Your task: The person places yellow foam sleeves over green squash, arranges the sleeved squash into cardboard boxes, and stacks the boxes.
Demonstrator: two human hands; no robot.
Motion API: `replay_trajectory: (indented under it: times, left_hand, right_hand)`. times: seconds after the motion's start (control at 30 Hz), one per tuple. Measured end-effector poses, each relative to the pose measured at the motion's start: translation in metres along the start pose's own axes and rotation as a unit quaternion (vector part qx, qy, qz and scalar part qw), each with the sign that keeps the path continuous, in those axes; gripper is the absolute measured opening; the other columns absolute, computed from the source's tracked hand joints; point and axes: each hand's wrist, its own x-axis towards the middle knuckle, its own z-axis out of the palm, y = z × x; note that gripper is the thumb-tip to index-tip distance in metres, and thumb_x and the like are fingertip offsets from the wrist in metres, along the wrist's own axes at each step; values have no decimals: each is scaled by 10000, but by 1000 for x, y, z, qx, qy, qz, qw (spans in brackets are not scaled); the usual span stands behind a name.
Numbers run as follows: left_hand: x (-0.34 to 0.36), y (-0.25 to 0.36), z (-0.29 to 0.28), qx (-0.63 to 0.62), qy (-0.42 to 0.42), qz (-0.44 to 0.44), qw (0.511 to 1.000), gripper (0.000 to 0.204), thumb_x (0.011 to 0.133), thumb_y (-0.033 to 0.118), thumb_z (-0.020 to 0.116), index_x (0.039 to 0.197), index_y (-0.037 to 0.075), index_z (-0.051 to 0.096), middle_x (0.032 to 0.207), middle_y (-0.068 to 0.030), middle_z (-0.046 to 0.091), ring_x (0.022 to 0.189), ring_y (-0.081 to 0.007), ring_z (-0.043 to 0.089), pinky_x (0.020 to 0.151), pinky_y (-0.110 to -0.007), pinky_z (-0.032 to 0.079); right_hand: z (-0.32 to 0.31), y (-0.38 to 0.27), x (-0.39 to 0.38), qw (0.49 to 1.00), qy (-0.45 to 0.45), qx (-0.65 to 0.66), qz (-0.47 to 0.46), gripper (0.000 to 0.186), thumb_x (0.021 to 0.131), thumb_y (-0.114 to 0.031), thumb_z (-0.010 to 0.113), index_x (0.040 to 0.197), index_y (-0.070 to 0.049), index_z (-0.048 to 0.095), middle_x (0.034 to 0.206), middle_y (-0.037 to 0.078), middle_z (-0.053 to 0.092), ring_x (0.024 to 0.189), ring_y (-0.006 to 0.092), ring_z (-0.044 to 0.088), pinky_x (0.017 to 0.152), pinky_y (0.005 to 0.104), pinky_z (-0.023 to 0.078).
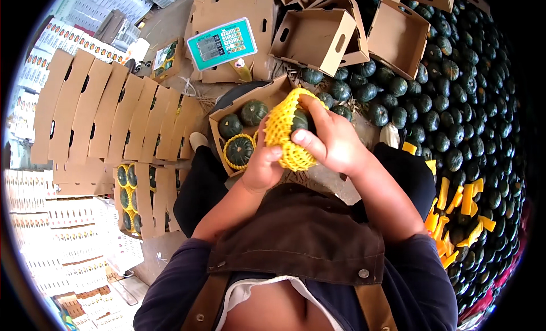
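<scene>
Between my two hands is a small dark green squash (300, 121), partly covered by a yellow foam net sleeve (282, 121). My left hand (265, 165) grips the sleeve from its lower left. On the other side, my right hand (335, 136) has its fingers at the net's upper edge and its thumb across the opening where the squash shows. Just beyond and below, an open cardboard box (218, 139) holds two bare squashes (253, 112) and one netted squash (239, 151); my hands hide part of its inside.
A scale with a teal keypad panel (223, 44) stands beyond the box. Cardboard boxes (96, 109) stand in a row at left, some with netted squashes. Empty cartons (313, 38) lie at the far side. Squashes (449, 112) heap along the right, with yellow net sleeves (467, 200) on them.
</scene>
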Motion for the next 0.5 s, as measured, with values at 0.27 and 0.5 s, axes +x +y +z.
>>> replay_trajectory:
  times: [0.27,0.5]
  left_hand:
    - [18,37,13,-251,37,21,967,584,854,422,257,1255,38,438,1277,-161,463,1166,-335,450,1005,-467,343]
    - [15,30,16,-231,17,12,973,553,940,462,268,1334,83,352,1345,-95,408,1246,-258,379,1054,-424,285]
  right_hand:
    - [6,-33,-18,961,-10,-131,-245,533,728,-390,655,1100,-24,549,939,116,582,843,270,572,798,380,461]
    - [22,-4,-10,965,104,242,3,460,823,-224,611,1226,-52,469,1218,155,444,1132,262,427,969,372,346]
